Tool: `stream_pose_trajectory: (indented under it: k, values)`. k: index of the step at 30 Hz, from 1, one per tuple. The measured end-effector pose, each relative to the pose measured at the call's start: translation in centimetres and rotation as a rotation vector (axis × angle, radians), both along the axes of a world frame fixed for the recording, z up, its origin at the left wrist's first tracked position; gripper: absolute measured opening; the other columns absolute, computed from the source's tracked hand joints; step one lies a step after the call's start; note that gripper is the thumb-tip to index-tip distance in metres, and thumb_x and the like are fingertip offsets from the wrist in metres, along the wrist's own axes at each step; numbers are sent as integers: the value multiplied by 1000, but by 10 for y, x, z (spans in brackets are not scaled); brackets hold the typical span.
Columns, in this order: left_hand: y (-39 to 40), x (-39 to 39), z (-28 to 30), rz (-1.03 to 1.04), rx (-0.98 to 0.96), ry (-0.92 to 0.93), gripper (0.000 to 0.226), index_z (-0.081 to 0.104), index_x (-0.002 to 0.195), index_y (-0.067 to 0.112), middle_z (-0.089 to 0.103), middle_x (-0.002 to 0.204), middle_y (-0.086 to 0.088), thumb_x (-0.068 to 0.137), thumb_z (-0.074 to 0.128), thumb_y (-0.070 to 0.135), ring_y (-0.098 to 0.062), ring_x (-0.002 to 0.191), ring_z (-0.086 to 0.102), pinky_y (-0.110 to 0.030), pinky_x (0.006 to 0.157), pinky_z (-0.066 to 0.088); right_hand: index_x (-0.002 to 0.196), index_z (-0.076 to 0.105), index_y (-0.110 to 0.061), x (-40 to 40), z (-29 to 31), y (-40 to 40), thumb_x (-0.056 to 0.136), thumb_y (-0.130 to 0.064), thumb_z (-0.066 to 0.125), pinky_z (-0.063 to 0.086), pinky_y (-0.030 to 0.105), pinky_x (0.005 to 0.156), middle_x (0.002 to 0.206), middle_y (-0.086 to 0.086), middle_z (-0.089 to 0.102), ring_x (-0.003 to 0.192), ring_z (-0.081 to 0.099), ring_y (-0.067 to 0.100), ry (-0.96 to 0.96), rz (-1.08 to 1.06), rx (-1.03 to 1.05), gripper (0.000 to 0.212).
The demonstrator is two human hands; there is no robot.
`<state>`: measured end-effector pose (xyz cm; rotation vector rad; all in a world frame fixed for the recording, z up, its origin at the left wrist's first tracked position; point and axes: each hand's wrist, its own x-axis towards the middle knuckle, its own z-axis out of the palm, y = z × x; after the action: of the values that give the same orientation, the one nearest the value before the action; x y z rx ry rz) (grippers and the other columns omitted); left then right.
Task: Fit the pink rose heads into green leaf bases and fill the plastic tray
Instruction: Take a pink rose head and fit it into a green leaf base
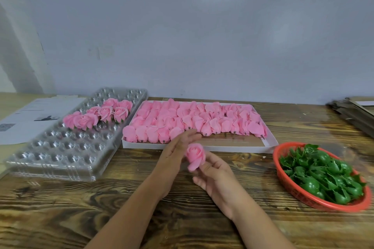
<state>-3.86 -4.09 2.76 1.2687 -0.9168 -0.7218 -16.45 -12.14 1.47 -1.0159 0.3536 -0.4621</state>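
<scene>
Pink rose head above wooden table, pinched from below in curled fingers of right hand. Left hand flat, fingers straight, against its left side. Clear plastic tray left, seven finished roses seated. White box behind; red basket of green leaf bases right.

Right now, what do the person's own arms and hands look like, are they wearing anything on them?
Both forearms are bare as far as the frame shows, with no sleeves in view. The left hand and right hand wear no gloves, and no rings, watch or bracelets show on the fingers or wrists. No markings are visible.
</scene>
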Motion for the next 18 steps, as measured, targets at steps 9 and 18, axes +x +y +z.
stream_pose_trajectory:
  k: [9,18]
  values:
    - [4,-5,-1,72,-11,-266,12,81,101,22,78,98,3,91,76,19,-9,92,73,-20,80,56,105,71,-19,0,2,9,100,-6,53,54,24,74,92,1,73,87,68,11,103,30,-271,23]
    - [2,-2,-5,-13,58,-339,48,68,124,31,72,119,16,80,78,48,-3,113,66,-15,93,51,111,73,-25,0,2,7,99,-5,52,56,24,74,115,3,73,98,69,11,63,43,-147,31]
